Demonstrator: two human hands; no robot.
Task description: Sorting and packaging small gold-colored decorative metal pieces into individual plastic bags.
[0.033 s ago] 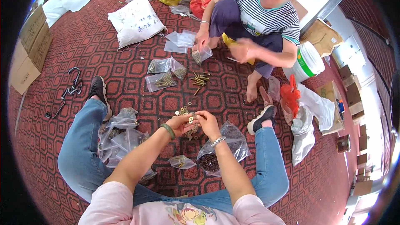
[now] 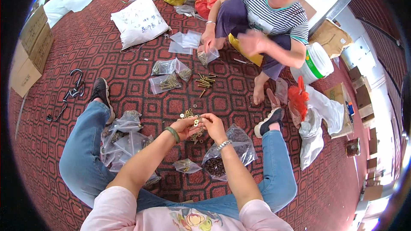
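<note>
Over a small pile of brass-coloured flat washers point(image 2: 198, 137) on the carpet, my two hands meet at the fingertips. My left hand point(image 2: 181, 128) is closed on a few washers point(image 2: 196, 122), which show at its fingertips. My right hand point(image 2: 215, 128) touches the left fingers in a pinch; what lies between its own fingertips is hidden. A clear bag of dark brown small parts point(image 2: 214, 166) lies beneath my right forearm. Closer to me is a small zip bag point(image 2: 186, 166) with brass-coloured pieces. Several filled zip bags point(image 2: 130, 145) lie left of my left forearm.
Opposite me a co-worker's hand point(image 2: 208, 38) holds a zip bag of screws point(image 2: 207, 57). Loose screws point(image 2: 206, 80) and filled bags point(image 2: 166, 83) lie between us. A white sack point(image 2: 140, 22), cardboard box point(image 2: 32, 51), black strap point(image 2: 76, 90) and white bucket point(image 2: 317, 62) stand or lie around.
The co-worker's other hand has risen slightly from near the yellow bag. My own hands look the same.
</note>
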